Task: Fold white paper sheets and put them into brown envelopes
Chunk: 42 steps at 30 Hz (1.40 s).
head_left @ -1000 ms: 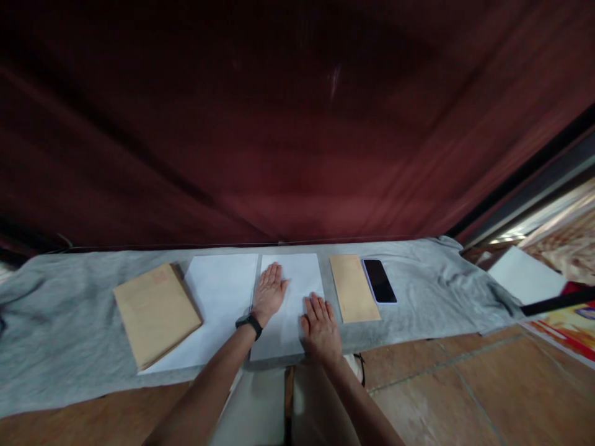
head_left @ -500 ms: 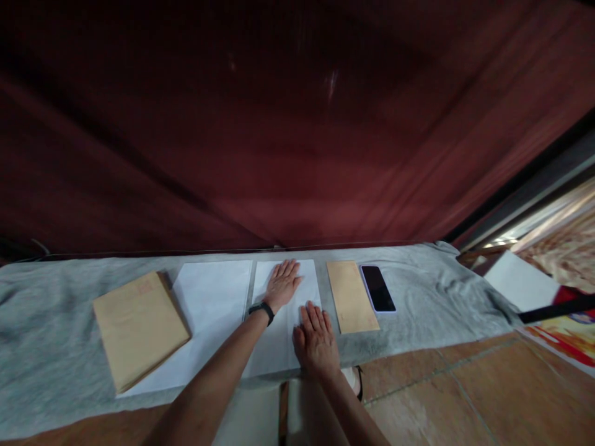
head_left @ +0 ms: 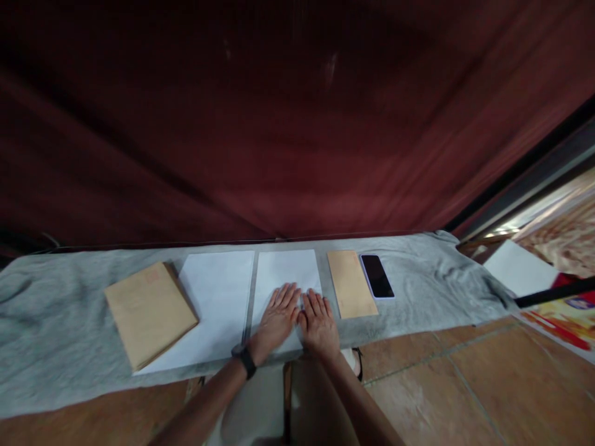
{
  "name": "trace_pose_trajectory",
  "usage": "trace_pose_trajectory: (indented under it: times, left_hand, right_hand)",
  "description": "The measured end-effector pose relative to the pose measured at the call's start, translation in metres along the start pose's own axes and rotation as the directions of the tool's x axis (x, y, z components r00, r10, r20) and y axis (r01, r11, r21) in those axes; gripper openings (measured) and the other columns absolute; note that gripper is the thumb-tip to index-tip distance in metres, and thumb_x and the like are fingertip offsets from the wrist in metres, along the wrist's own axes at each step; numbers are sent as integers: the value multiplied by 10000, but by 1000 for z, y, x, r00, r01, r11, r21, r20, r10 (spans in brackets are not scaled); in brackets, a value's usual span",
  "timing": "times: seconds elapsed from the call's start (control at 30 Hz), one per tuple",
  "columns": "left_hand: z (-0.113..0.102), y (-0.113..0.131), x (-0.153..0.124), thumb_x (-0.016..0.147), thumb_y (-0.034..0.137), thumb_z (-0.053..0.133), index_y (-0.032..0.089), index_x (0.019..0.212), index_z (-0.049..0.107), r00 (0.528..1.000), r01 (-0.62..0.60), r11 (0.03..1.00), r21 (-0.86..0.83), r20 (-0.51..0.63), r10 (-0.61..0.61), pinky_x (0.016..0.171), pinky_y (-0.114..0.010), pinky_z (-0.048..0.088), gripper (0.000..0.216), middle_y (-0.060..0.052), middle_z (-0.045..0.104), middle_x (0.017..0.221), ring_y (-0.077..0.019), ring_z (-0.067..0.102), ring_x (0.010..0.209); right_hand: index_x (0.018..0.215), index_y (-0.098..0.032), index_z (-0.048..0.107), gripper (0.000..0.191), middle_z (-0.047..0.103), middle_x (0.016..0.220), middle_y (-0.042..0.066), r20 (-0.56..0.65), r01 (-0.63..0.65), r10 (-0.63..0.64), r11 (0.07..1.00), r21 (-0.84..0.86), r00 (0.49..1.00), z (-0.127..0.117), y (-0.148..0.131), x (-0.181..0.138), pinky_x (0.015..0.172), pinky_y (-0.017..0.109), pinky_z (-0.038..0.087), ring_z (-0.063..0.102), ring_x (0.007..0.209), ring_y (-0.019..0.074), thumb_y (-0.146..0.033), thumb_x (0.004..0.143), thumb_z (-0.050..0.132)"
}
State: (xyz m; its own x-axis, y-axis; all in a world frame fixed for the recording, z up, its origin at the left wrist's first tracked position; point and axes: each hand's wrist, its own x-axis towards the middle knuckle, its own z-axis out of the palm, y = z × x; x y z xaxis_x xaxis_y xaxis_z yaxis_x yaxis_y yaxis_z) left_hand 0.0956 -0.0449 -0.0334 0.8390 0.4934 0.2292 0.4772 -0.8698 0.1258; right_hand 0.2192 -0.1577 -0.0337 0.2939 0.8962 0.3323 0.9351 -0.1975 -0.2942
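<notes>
A white, rectangular sheet of paper (head_left: 286,267) lies flat at the lower centre of the frame, on a surface covered in grey cloth (head_left: 427,275). The left hand (head_left: 280,311) rests palm-down on it, fingers straight and slightly apart; the right hand (head_left: 318,319) lies flat over its right edge, fingers extended, neither pinching anything. The paper looks light, thin and easily creased, probably best lifted by its uncovered upper corners. Whether it is layered, I cannot tell.

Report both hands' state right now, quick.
Left hand: open, flat on the white paper, holding nothing.
Right hand: open, palm down at the paper's right edge, holding nothing.
</notes>
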Motion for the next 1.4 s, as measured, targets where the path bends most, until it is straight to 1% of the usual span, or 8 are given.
trace_pose_trajectory:
  times: [0.17,0.3,0.43,0.67,0.83,0.97,1.13,1.4]
  left_hand:
    - [-17,23,-66,1009,436,441,226,1519,421,998,-56,998,-2,7,56,1229,-525,292,552,-78,435,1589,-262,348,1494]
    - [-28,22,-87,1002,399,466,255,1528,408,996,-88,996,13,4,88,1217,-523,317,549,-72,440,1586,-260,371,1483]
    - [-32,19,-87,1005,317,452,247,1487,470,995,-102,995,20,6,102,1199,-503,350,487,-66,483,1557,-253,411,1459]
    - [-33,18,-82,1015,243,398,237,1470,493,994,-112,994,12,-6,112,1199,-474,353,464,-72,508,1537,-220,437,1443]
    - [-33,9,-80,1015,274,423,205,1421,541,990,-143,989,33,14,142,1183,-462,379,428,-103,537,1507,-218,480,1410]
    - [-29,6,-82,1001,206,414,213,1419,532,985,-171,982,77,37,169,1176,-460,393,435,-107,546,1499,-212,500,1395]
    - [-22,13,-81,904,40,388,191,1408,527,986,-162,973,162,67,153,1139,-449,440,544,-123,565,1477,-227,508,1390]
    - [-12,26,-79,831,-20,374,141,1388,553,990,-121,966,227,92,103,1086,-445,498,607,-166,575,1453,-254,539,1363]
  right_hand:
    - [1508,-166,464,497,461,1559,120,-6,8,-8,1000,-2,1000,3,3,-1,1199,474,305,404,1456,265,-251,1019,429]
    - [1494,-161,479,481,474,1551,111,-2,8,-8,1000,-1,1000,0,3,1,1201,468,306,408,1453,253,-258,1025,431]
    - [1464,-142,513,453,514,1520,115,21,52,-52,998,33,998,-11,6,-6,1201,446,320,440,1430,228,-238,1033,412]
    - [1488,-222,494,494,508,1525,105,77,289,-291,957,36,954,-19,5,-50,1213,509,294,465,1412,242,-305,1002,513]
    - [1465,-221,526,481,518,1518,99,75,253,-255,967,39,964,-18,0,-56,1205,497,322,476,1402,242,-295,989,529]
    - [1461,-197,524,462,517,1518,103,78,240,-246,968,70,966,-23,-1,-50,1209,494,316,456,1420,235,-280,1007,505]
    - [1455,-214,528,431,505,1529,91,104,286,-294,955,82,950,-25,0,-41,1205,506,322,461,1417,237,-281,1033,468]
    - [1480,-217,498,464,523,1515,89,92,345,-351,935,80,932,-27,9,-39,1206,463,344,478,1405,212,-287,1022,509]
